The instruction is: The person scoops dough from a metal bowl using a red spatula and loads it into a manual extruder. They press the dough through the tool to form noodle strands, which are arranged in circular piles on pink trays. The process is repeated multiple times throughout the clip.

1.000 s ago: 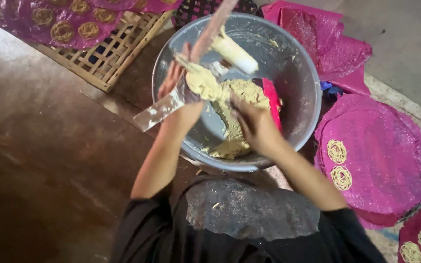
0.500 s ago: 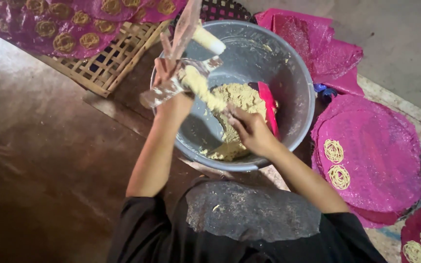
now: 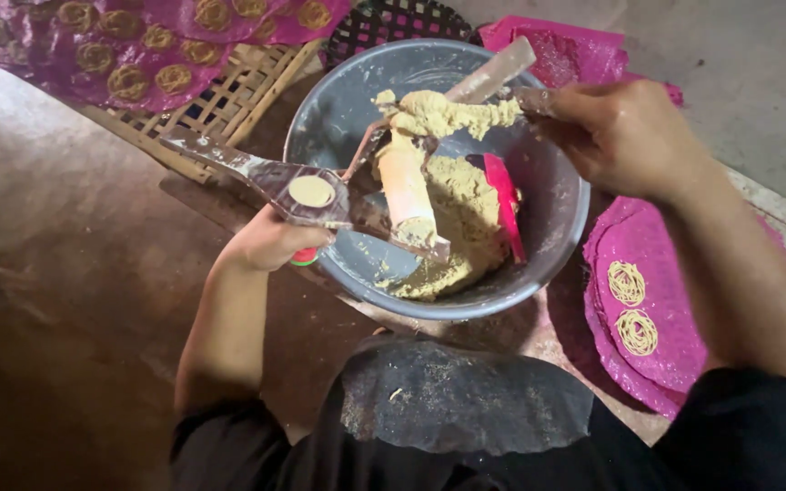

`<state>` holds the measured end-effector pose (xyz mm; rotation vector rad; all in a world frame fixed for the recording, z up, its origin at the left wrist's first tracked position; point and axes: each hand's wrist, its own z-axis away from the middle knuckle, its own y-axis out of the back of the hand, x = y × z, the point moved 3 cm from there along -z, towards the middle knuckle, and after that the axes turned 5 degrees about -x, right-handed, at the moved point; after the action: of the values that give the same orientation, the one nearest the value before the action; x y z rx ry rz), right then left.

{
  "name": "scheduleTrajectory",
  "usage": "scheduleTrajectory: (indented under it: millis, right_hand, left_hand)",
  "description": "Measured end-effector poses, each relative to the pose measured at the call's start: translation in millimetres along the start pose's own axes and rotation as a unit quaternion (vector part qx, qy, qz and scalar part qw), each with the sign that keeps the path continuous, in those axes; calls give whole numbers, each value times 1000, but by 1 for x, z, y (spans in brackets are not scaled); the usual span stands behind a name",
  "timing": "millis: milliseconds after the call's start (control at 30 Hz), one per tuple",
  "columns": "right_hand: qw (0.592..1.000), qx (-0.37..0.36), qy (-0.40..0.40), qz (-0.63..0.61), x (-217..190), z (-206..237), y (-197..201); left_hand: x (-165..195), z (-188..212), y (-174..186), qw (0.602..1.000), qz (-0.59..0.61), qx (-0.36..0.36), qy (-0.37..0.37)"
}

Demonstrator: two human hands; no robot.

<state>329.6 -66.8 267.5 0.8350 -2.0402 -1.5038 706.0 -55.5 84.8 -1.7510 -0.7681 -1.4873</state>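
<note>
My left hand [image 3: 270, 241] grips a wooden dough press [image 3: 320, 193] over the near rim of a grey metal bowl [image 3: 552, 227]. The press's pale cylinder [image 3: 407, 186] tilts down into the bowl and is topped with a lump of yellowish dough [image 3: 443, 114]. My right hand [image 3: 625, 136] is raised over the bowl's far right rim, fingers pinched on the dough at the top of the press, beside its other handle [image 3: 493, 73]. More dough [image 3: 452, 241] lies in the bowl with a red scraper [image 3: 505, 205].
A bamboo lattice tray [image 3: 220, 105] at the back left carries pink sheets with dough coils [image 3: 138, 77]. Round pink mats [image 3: 648, 291] with two coils lie to the right. A dark flat stone [image 3: 466, 395] sits in front of me, on a brown floor.
The view has closed in on the bowl. My right hand rose from the dough inside the bowl to the top of the press, and the press now lies lower, across the bowl.
</note>
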Motion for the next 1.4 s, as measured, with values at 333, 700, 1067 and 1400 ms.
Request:
scheduleTrajectory:
  millis: [333,700,1067,1400]
  right_hand:
    - [987,-107,-113,50,18,25,-4]
    - [717,146,-72,-677,-49,49,-108]
    - [847,102,100,-512,-67,217,-16]
    - [945,196,-142,-219,-93,380,-23]
  left_hand:
    - [-4,6,14,985,80,148,-48]
    - [-84,-26,-114,912,383,-140,-33]
    - [-20,-48,-262,958,-181,-224,8]
    - [-41,-77,-439,920,54,-388,21]
